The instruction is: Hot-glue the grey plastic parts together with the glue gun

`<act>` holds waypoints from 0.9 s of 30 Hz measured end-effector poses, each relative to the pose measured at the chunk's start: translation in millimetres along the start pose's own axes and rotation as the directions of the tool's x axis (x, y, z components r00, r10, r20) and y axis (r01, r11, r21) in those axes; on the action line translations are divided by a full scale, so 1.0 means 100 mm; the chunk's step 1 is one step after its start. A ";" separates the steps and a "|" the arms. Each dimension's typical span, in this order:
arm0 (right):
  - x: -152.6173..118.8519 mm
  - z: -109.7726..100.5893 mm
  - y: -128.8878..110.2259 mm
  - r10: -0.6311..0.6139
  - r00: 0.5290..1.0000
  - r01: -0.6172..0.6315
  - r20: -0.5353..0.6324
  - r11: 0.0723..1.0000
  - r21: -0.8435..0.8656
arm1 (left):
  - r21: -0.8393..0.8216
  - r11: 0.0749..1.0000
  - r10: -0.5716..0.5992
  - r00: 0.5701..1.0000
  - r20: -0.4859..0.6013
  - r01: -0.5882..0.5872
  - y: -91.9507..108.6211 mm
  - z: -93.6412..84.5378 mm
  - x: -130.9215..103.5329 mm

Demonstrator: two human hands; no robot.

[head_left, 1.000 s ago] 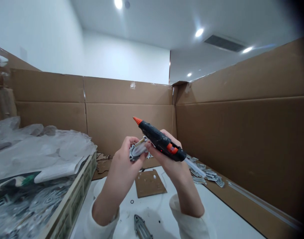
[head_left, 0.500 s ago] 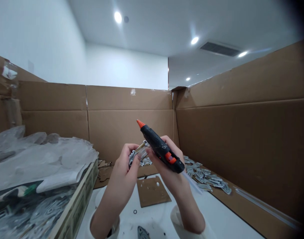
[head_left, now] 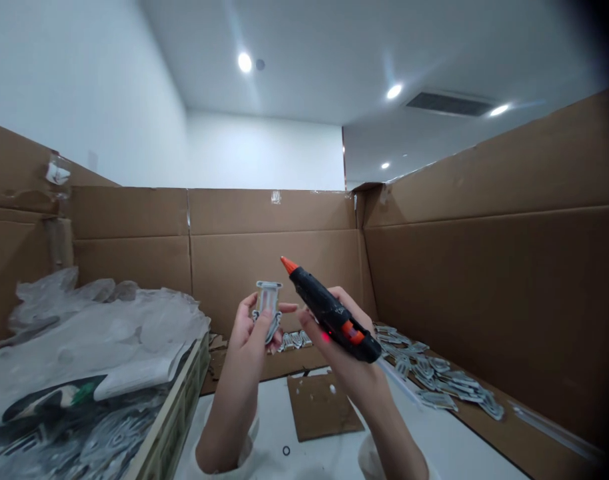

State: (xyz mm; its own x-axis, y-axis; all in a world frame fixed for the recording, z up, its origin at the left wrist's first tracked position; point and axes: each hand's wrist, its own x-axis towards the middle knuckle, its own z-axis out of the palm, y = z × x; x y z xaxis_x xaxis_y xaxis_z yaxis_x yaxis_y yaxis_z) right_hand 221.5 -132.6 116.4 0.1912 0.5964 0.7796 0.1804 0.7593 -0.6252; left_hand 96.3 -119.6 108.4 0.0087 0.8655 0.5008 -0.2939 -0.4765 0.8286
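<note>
My right hand [head_left: 352, 340] is wrapped round a black hot glue gun [head_left: 322, 300] with an orange tip and an orange switch. The tip points up and to the left, in the air. Between the fingers and thumb of my left hand [head_left: 252, 333] is a small grey-white flat piece [head_left: 269, 297], shaped like a column with a wider top and curled lower edges. It is held upright, left of the glue gun and apart from its tip. Below both hands a brown cardboard square [head_left: 322, 407] with whitish glue spots lies on the white table [head_left: 269, 413].
Many similar grey pieces [head_left: 439, 377] lie heaped along the right side. A few more [head_left: 294, 340] sit behind my hands. On the left stands a crate [head_left: 184, 393] with plastic bags [head_left: 109, 327] over it. Cardboard walls [head_left: 274, 247] surround the table. A small black ring [head_left: 286, 451] lies in front.
My left hand has turned the grey-white piece upright and drawn it left, away from the glue gun. The view has tilted up slightly, and the dark piece at the front edge is out of view.
</note>
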 end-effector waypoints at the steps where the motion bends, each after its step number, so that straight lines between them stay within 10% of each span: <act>1: 0.00 -0.01 0.00 0.011 0.999 -0.010 0.038 1.000 -0.027 | -0.034 0.999 0.024 0.999 -0.026 -0.025 -0.01 -0.01 0.02; 8: -0.01 0.00 0.02 0.036 0.972 -0.020 0.234 0.998 -0.068 | -0.067 0.997 0.032 0.994 -0.107 -0.040 -0.01 -0.07 0.05; 27: 0.00 0.14 0.11 0.077 0.974 -0.053 0.215 0.992 -0.115 | -0.042 0.999 0.015 0.991 -0.133 -0.021 0.02 -0.04 0.02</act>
State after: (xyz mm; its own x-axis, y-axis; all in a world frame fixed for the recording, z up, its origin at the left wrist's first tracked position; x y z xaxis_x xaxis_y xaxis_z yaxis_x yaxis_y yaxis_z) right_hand 210.2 -120.5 110.1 -0.0073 0.6952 0.7187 0.2801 0.6914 -0.6659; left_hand 92.4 -118.6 110.0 -0.1228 0.8709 0.4758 -0.3335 -0.4878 0.8067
